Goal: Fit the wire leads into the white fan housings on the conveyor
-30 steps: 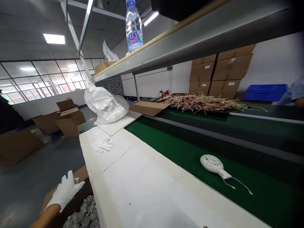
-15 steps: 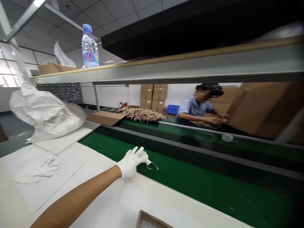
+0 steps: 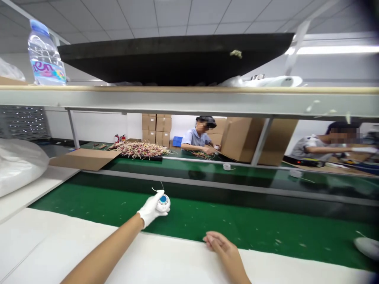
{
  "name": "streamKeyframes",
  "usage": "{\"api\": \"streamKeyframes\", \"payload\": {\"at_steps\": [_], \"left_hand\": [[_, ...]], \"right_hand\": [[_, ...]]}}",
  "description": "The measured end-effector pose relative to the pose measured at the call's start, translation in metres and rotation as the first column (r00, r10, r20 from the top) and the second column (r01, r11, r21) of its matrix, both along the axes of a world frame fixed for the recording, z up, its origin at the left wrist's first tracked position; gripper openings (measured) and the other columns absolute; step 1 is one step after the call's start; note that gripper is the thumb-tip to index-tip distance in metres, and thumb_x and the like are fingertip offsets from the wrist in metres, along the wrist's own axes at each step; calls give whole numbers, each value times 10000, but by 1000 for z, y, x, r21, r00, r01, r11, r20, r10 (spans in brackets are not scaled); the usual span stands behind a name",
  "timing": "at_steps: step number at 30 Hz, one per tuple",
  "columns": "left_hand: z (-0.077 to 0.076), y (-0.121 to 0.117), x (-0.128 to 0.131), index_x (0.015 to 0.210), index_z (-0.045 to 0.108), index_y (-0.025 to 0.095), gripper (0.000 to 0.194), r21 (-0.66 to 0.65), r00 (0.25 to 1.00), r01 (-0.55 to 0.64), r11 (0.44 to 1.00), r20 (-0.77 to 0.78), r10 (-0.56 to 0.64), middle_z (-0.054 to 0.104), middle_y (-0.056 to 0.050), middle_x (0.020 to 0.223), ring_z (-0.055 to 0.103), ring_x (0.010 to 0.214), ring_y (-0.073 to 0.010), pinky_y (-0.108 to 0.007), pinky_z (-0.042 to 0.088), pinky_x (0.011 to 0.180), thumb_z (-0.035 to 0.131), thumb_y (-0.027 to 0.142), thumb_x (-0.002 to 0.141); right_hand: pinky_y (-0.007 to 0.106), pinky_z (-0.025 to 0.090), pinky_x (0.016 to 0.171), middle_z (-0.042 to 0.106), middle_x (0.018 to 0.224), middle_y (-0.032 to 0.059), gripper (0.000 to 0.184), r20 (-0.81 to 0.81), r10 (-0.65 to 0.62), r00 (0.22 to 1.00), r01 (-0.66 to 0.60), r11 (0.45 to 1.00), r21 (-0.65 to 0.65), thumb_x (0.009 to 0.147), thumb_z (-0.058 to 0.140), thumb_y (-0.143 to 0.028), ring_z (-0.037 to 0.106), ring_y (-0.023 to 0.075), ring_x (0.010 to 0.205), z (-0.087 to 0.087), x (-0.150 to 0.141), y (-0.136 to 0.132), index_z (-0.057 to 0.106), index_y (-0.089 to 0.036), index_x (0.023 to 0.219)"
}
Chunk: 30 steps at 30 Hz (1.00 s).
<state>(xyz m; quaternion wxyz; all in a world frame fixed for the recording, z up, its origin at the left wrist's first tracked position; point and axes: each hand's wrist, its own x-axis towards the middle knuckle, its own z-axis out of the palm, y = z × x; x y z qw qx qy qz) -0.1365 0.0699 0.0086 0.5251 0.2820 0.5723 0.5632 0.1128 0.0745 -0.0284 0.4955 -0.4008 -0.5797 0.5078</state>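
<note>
Green conveyor belt runs just beyond both hands, with a white desk beneath them; they are well apart. Gloved left hand now grips a white perforated plastic casing, turned since earlier to show a blue centre. Bare right hand rests empty on the desk edge.

Only the left hand has a glove on, a thin white snug one ending at the wrist, while the right hand and both forearms are bare.
</note>
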Motion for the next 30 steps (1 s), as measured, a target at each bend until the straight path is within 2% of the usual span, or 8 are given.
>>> {"api": "streamKeyframes", "payload": {"at_steps": [3, 5, 9, 13, 18, 23, 25, 30], "left_hand": [[-15, -3, 24, 1037, 457, 176, 490, 21, 947, -11, 1000, 322, 3, 567, -92, 992, 599, 793, -207, -372, 483, 670, 542, 523, 701], [-24, -7, 34, 1034, 479, 182, 517, 67, 915, 14, 998, 401, -39, 549, -89, 1021, 588, 820, -216, -394, 487, 665, 580, 530, 665], [-33, -15, 44, 988, 530, 148, 603, 180, 972, 95, 979, 197, -130, 568, -79, 904, 570, 706, -183, -338, 492, 579, 703, 496, 527], [-32, -21, 54, 1011, 539, 127, 617, 247, 982, 78, 966, -187, -31, 572, -77, 902, 554, 754, -168, -292, 457, 690, 763, 343, 479], [-25, -36, 67, 1139, 487, 229, 523, 211, 711, 148, 966, -702, 45, 527, -33, 1047, 528, 915, -151, -241, 426, 787, 640, 304, 646], [-19, -45, 72, 1146, 484, 289, 484, 86, 218, 258, 962, -976, 28, 546, -24, 1018, 492, 930, -198, -281, 431, 749, 592, 340, 677], [-19, -45, 73, 1150, 480, 296, 479, 58, 163, 266, 962, -986, 15, 546, -26, 1033, 486, 934, -199, -278, 426, 752, 581, 347, 684], [-22, -44, 71, 1162, 470, 303, 500, 45, 163, 270, 962, -987, 1, 537, -38, 1068, 476, 950, -209, -271, 409, 748, 584, 380, 682]], "right_hand": [[296, 475, 576, 649, 628, 60, 333, -114, -10, 993, 5, 999, -42, 588, 659, -473, 568, 185, 578, -12, -28, 17, 644, -163, 706], [281, 453, 517, 628, 580, 49, 337, -146, -24, 989, 18, 999, -44, 576, 665, -476, 541, 168, 528, -14, -40, 23, 650, -156, 682], [275, 438, 519, 618, 574, 36, 304, -154, -38, 987, 24, 995, -93, 559, 696, -432, 529, 155, 527, -11, -45, 28, 667, -157, 685], [264, 447, 610, 642, 672, 37, 276, -250, -19, 968, -39, 974, -224, 540, 733, -364, 549, 150, 637, -11, -38, 30, 676, -173, 729], [205, 434, 600, 602, 644, -5, 201, -469, 22, 883, -189, 931, -313, 563, 733, -288, 523, 98, 623, -13, -31, 32, 668, -181, 719], [198, 424, 579, 579, 619, -12, 172, -522, -15, 853, -162, 943, -290, 577, 719, -266, 507, 93, 609, -11, -30, 31, 662, -178, 714], [198, 420, 573, 572, 606, -15, 174, -532, -21, 846, -163, 941, -297, 570, 722, -267, 501, 91, 599, -10, -30, 30, 659, -176, 704], [203, 417, 569, 553, 594, -25, 178, -539, -28, 842, -160, 941, -298, 566, 724, -282, 487, 87, 583, -7, -30, 28, 653, -186, 697]]}}
